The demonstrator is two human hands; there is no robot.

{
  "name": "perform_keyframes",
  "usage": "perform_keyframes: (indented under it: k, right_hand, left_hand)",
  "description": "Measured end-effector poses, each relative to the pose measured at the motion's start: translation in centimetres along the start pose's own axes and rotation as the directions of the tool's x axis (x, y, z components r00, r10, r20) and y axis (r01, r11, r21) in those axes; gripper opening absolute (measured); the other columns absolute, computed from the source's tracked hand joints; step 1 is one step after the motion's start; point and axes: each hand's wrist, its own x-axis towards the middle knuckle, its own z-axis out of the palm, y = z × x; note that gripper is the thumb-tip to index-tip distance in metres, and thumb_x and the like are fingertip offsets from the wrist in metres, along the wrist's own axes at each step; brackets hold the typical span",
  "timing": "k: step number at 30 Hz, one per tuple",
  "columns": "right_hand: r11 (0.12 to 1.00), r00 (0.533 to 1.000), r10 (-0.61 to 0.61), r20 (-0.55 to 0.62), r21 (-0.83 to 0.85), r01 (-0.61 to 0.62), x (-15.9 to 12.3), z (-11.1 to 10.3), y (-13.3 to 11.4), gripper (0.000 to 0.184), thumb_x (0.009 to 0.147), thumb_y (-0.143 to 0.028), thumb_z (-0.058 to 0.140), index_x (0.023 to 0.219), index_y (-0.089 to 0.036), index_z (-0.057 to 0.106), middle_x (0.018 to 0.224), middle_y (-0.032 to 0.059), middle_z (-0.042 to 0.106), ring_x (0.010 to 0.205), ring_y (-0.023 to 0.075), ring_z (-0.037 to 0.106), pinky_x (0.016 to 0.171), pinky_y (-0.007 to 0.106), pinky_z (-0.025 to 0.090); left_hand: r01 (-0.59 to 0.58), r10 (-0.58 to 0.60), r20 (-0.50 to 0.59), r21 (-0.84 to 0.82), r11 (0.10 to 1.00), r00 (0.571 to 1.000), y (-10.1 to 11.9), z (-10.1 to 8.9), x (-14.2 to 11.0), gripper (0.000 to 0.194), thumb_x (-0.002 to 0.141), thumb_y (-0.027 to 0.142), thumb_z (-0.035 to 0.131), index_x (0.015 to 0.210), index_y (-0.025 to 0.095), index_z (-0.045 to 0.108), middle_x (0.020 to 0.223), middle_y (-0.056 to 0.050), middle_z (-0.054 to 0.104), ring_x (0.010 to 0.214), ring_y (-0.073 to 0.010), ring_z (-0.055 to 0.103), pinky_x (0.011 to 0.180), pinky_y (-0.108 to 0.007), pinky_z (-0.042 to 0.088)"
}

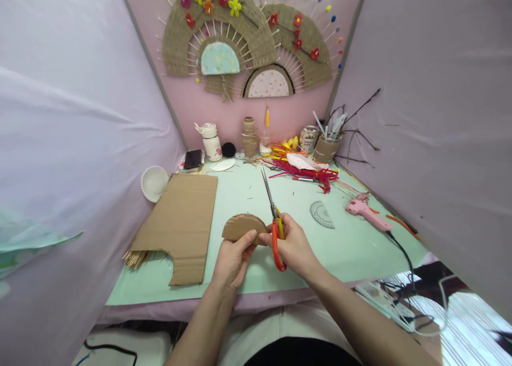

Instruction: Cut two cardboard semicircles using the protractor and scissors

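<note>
My left hand [234,259] pinches the lower edge of a brown cardboard half-disc [244,227], held just above the pale green table [344,248]. My right hand [294,246] grips scissors [274,216] with orange and yellow handles. Their blades point up and away from me, and look nearly together. The right thumb also touches the half-disc's right corner. Both hands are near the table's front edge, at the middle.
A cardboard sheet [182,222] with a cut-out notch lies left, over a bundle of sticks [138,258]. A pink glue gun [366,211] with cord and a clear protractor [322,214] lie right. Paper plate [154,182], jars, twine spool [249,135] and red strips [308,174] sit behind.
</note>
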Motion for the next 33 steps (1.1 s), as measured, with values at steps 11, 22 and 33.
perform_keyframes:
  k: [11,22,33]
  right_hand:
    - [0.978,0.984,-0.102,0.144,-0.168,0.126,-2.1,-0.9,-0.2,0.026,0.08,-0.037,0.062,0.083,-0.023,0.04,0.071,-0.0065,0.046,0.063,0.0129,0.045,0.059,0.026,0.038]
    - [0.865,0.971,-0.111,0.211,-0.46,0.199,-4.1,0.4,0.2,0.033,0.078,-0.031,0.065,0.103,-0.022,0.046,0.102,0.0053,0.052,0.088,0.022,0.053,0.074,0.033,0.044]
    - [0.857,0.967,-0.062,0.246,-0.484,0.178,-4.5,0.7,0.0,0.04,0.076,-0.03,0.065,0.109,-0.025,0.044,0.104,0.0043,0.049,0.087,0.0216,0.054,0.074,0.034,0.046]
  left_hand:
    - [-0.049,0.012,-0.093,-0.411,0.91,0.996,1.9,-0.1,0.4,0.017,0.077,0.01,0.071,0.088,0.022,0.067,0.085,0.004,0.074,0.077,-0.0103,0.067,0.082,-0.034,0.054]
    - [-0.07,0.006,-0.122,-0.529,0.846,0.992,2.4,0.0,0.3,0.018,0.092,0.01,0.05,0.092,0.017,0.067,0.085,-0.002,0.075,0.081,-0.0129,0.071,0.082,-0.031,0.057]
    - [-0.136,0.021,-0.218,-0.527,0.839,0.976,2.4,0.7,-0.4,0.029,0.094,0.004,0.043,0.105,0.016,0.067,0.087,-0.004,0.076,0.078,-0.0108,0.072,0.07,-0.018,0.057]
